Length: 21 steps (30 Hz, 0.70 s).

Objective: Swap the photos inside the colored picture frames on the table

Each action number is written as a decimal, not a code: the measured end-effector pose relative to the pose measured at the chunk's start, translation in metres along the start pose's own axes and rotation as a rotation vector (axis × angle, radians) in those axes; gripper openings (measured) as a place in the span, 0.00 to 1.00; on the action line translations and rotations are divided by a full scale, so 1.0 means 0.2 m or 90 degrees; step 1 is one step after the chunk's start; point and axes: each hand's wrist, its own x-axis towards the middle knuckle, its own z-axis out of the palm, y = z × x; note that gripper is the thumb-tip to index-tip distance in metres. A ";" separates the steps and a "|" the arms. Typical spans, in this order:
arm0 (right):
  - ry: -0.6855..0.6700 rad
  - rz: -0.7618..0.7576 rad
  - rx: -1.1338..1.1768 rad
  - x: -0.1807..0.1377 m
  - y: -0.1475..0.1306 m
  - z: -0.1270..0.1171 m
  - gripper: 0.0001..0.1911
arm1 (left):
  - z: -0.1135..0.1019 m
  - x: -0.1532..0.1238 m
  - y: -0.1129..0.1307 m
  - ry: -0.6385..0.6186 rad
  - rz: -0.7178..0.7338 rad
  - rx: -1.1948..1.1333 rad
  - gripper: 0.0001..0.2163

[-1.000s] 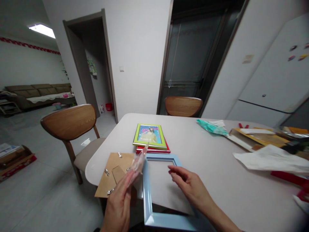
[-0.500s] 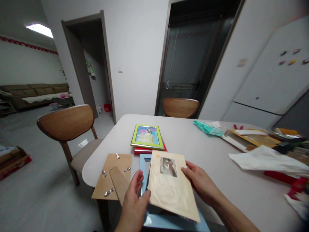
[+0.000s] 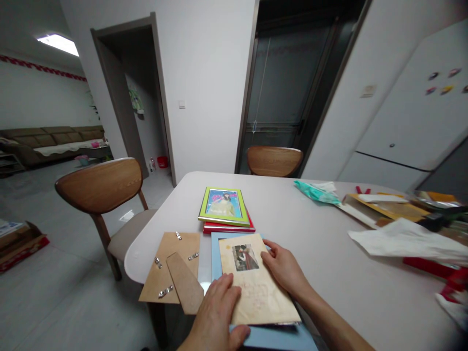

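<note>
A cream sheet with a small printed picture (image 3: 263, 297) lies slightly turned over a light blue picture frame (image 3: 216, 253). A darker layer shows under its lower edge. My right hand (image 3: 287, 268) grips the sheet's right edge, thumb on top and the other fingers curled at the side. Stretched out over the left edge of sheet and frame is my left hand (image 3: 217, 314), its thumb apart near the lower corner. To the left lies a brown backing board (image 3: 170, 248) with several metal clips, and a tapered stand leg (image 3: 185, 285) rests on it.
Behind the blue frame, a green picture frame (image 3: 224, 222) sits on a red frame (image 3: 230, 228). Toward the right are a teal plastic wrapper (image 3: 316, 192), a white sheet (image 3: 405, 239) and cardboard packaging (image 3: 387, 209). A wooden chair (image 3: 102, 187) stands at the left.
The cream sheet has come down and left onto the blue frame, turning slightly. My left hand has moved over its left edge, fingers flatter. My right hand has shifted left with the sheet.
</note>
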 end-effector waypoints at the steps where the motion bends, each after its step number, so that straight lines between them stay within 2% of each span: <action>1: 0.017 -0.028 -0.040 -0.01 -0.01 0.00 0.22 | 0.00 0.00 0.00 0.005 0.003 0.018 0.24; 4: 0.047 -0.106 -0.171 -0.03 -0.03 0.01 0.19 | 0.01 0.01 -0.01 0.016 0.015 0.065 0.22; 9: 0.085 -0.090 -0.420 -0.05 0.00 0.04 0.14 | 0.02 0.02 -0.01 0.027 0.020 0.120 0.19; 14: 0.097 -0.113 -0.467 -0.05 0.03 0.06 0.14 | -0.01 0.00 -0.04 0.028 0.056 0.133 0.18; 17: 0.103 -0.163 -0.470 -0.06 0.03 0.06 0.13 | -0.04 -0.03 -0.07 0.011 0.082 0.121 0.20; 21: 0.121 -0.230 -0.476 -0.07 0.03 0.07 0.15 | -0.06 -0.05 -0.09 -0.021 0.091 0.090 0.33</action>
